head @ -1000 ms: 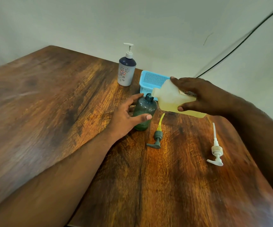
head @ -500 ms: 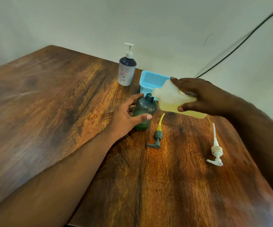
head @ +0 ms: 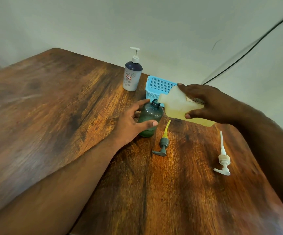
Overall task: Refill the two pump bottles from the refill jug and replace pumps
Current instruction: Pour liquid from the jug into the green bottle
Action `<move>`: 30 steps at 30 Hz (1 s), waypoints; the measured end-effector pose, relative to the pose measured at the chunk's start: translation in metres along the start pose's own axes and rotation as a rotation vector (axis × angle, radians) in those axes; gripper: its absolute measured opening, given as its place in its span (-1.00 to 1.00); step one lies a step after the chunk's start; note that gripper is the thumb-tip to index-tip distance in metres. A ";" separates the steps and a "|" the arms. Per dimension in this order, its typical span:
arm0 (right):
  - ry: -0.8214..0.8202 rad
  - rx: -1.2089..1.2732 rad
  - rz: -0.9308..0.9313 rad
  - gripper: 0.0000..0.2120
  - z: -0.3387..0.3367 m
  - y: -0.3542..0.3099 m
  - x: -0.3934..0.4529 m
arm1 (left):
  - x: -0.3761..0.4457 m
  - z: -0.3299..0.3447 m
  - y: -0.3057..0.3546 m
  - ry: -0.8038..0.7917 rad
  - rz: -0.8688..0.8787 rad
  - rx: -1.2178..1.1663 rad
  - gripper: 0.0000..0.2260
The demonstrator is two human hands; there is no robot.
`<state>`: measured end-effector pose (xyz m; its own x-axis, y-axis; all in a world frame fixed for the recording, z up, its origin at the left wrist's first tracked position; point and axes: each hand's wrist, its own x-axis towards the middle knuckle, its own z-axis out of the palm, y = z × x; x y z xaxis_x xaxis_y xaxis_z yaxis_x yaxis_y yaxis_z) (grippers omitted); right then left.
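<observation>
My left hand [head: 130, 122] grips a dark green translucent bottle [head: 151, 116] that stands upright and uncapped on the wooden table [head: 52, 116]. A little green liquid shows at its bottom. My right hand [head: 210, 104] holds the translucent refill jug [head: 176, 104] tipped sideways, its mouth at the bottle's neck; yellow liquid lies along the jug's lower side. A grey pump with a yellow tube [head: 162, 145] lies on the table just right of the bottle. Farther right lies a white pump [head: 223, 160]. A dark-blue-and-white pump bottle [head: 132, 77] stands at the back with its pump on.
A light blue perforated basket [head: 159, 85] sits behind the green bottle against the wall. A black cable [head: 249, 50] runs down the wall at the right. The table's right edge slants close to the white pump.
</observation>
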<state>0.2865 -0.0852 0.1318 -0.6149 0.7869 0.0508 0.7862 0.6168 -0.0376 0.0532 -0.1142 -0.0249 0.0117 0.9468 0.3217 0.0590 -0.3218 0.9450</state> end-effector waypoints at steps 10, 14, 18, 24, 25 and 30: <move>-0.019 -0.003 0.028 -0.18 -0.002 -0.005 -0.001 | 0.000 0.000 -0.001 -0.011 -0.024 -0.013 -0.33; -0.024 -0.009 0.038 -0.17 -0.003 -0.005 -0.001 | -0.001 0.000 0.000 -0.011 -0.021 -0.019 -0.33; -0.031 -0.008 0.043 -0.17 -0.002 -0.003 -0.002 | 0.000 0.001 -0.001 -0.007 -0.022 -0.024 -0.33; -0.035 0.014 0.052 -0.16 -0.001 0.002 -0.002 | 0.000 0.000 -0.001 -0.009 -0.010 -0.008 -0.33; -0.035 0.013 0.052 -0.16 -0.001 0.002 -0.002 | 0.000 0.000 -0.001 -0.010 -0.009 -0.003 -0.33; -0.027 0.017 0.046 -0.17 -0.001 -0.001 -0.001 | 0.000 0.000 0.000 -0.007 -0.011 0.030 -0.33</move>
<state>0.2867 -0.0863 0.1329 -0.5801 0.8142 0.0221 0.8124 0.5803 -0.0564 0.0533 -0.1144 -0.0249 0.0181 0.9502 0.3110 0.0891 -0.3114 0.9461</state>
